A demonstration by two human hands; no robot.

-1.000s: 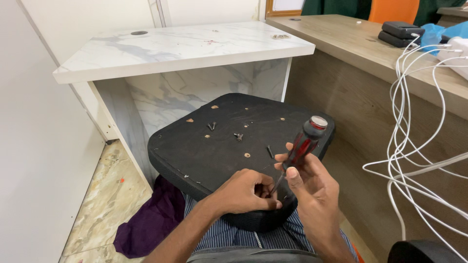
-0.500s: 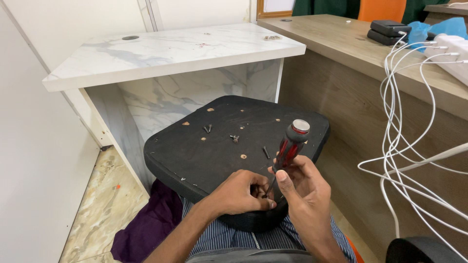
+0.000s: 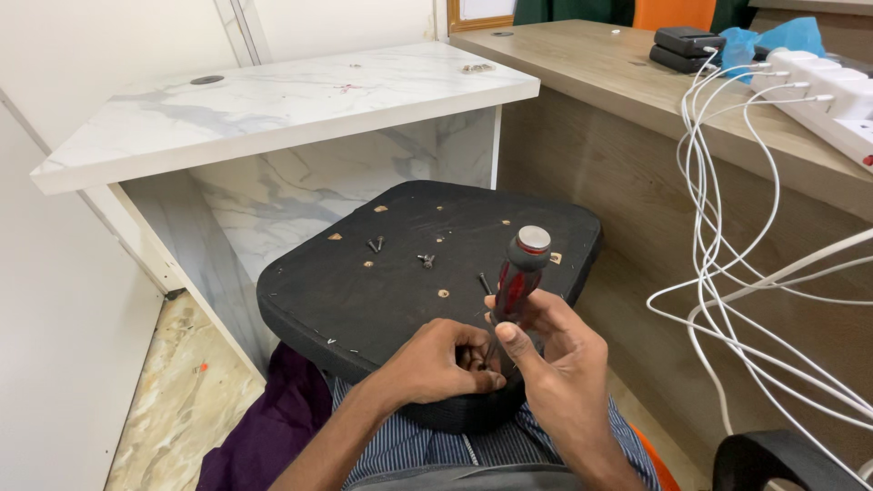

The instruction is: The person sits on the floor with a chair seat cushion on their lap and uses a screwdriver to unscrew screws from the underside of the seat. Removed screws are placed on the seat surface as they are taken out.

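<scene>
A black, square, upturned seat pad with small bolt holes (image 3: 409, 273) is rested on the lap, its near edge at six o'clock. A screwdriver with a red-and-black handle and grey cap (image 3: 518, 277) is held nearly upright in the right hand (image 3: 555, 364), whose fingers are closed around the handle. The left hand (image 3: 441, 364) is curled at the tip, at nine o'clock of the right; what it pinches cannot be told. Loose dark screws (image 3: 375, 243) are seen at eleven o'clock, white cables (image 3: 727, 273) at three o'clock.
</scene>
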